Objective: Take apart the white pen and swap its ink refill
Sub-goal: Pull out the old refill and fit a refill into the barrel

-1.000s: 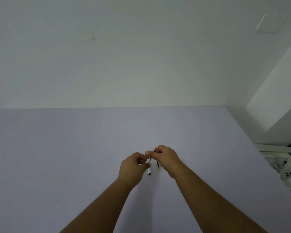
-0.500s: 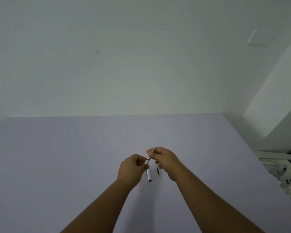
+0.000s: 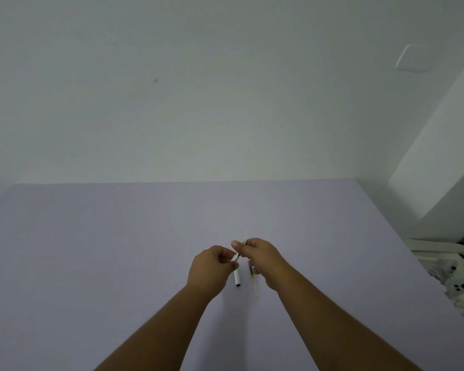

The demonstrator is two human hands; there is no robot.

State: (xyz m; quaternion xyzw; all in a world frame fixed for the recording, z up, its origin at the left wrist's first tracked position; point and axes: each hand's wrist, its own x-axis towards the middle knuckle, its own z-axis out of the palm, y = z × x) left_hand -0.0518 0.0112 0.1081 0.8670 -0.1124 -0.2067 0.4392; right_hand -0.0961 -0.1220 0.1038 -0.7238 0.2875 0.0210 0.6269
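My left hand (image 3: 210, 267) grips the white pen barrel (image 3: 236, 274), which hangs down with its black end lowest, above the lilac table (image 3: 118, 250). The fingertips of my right hand (image 3: 260, 257) pinch the pen's metal tip end at the top of the barrel. A thin clear ink refill (image 3: 253, 277) with a dark upper part also hangs from my right hand, just right of the barrel. Both hands meet at the pen's top, and my fingers hide the joint.
A white wall rises behind the table's far edge, with a wall plate (image 3: 413, 58) high on the right. White plastic items (image 3: 439, 266) lie beyond the table's right edge.
The camera has tilted, so the hands sit slightly lower in view. The hands have drawn a little apart, and more of the white barrel and refill shows below them.
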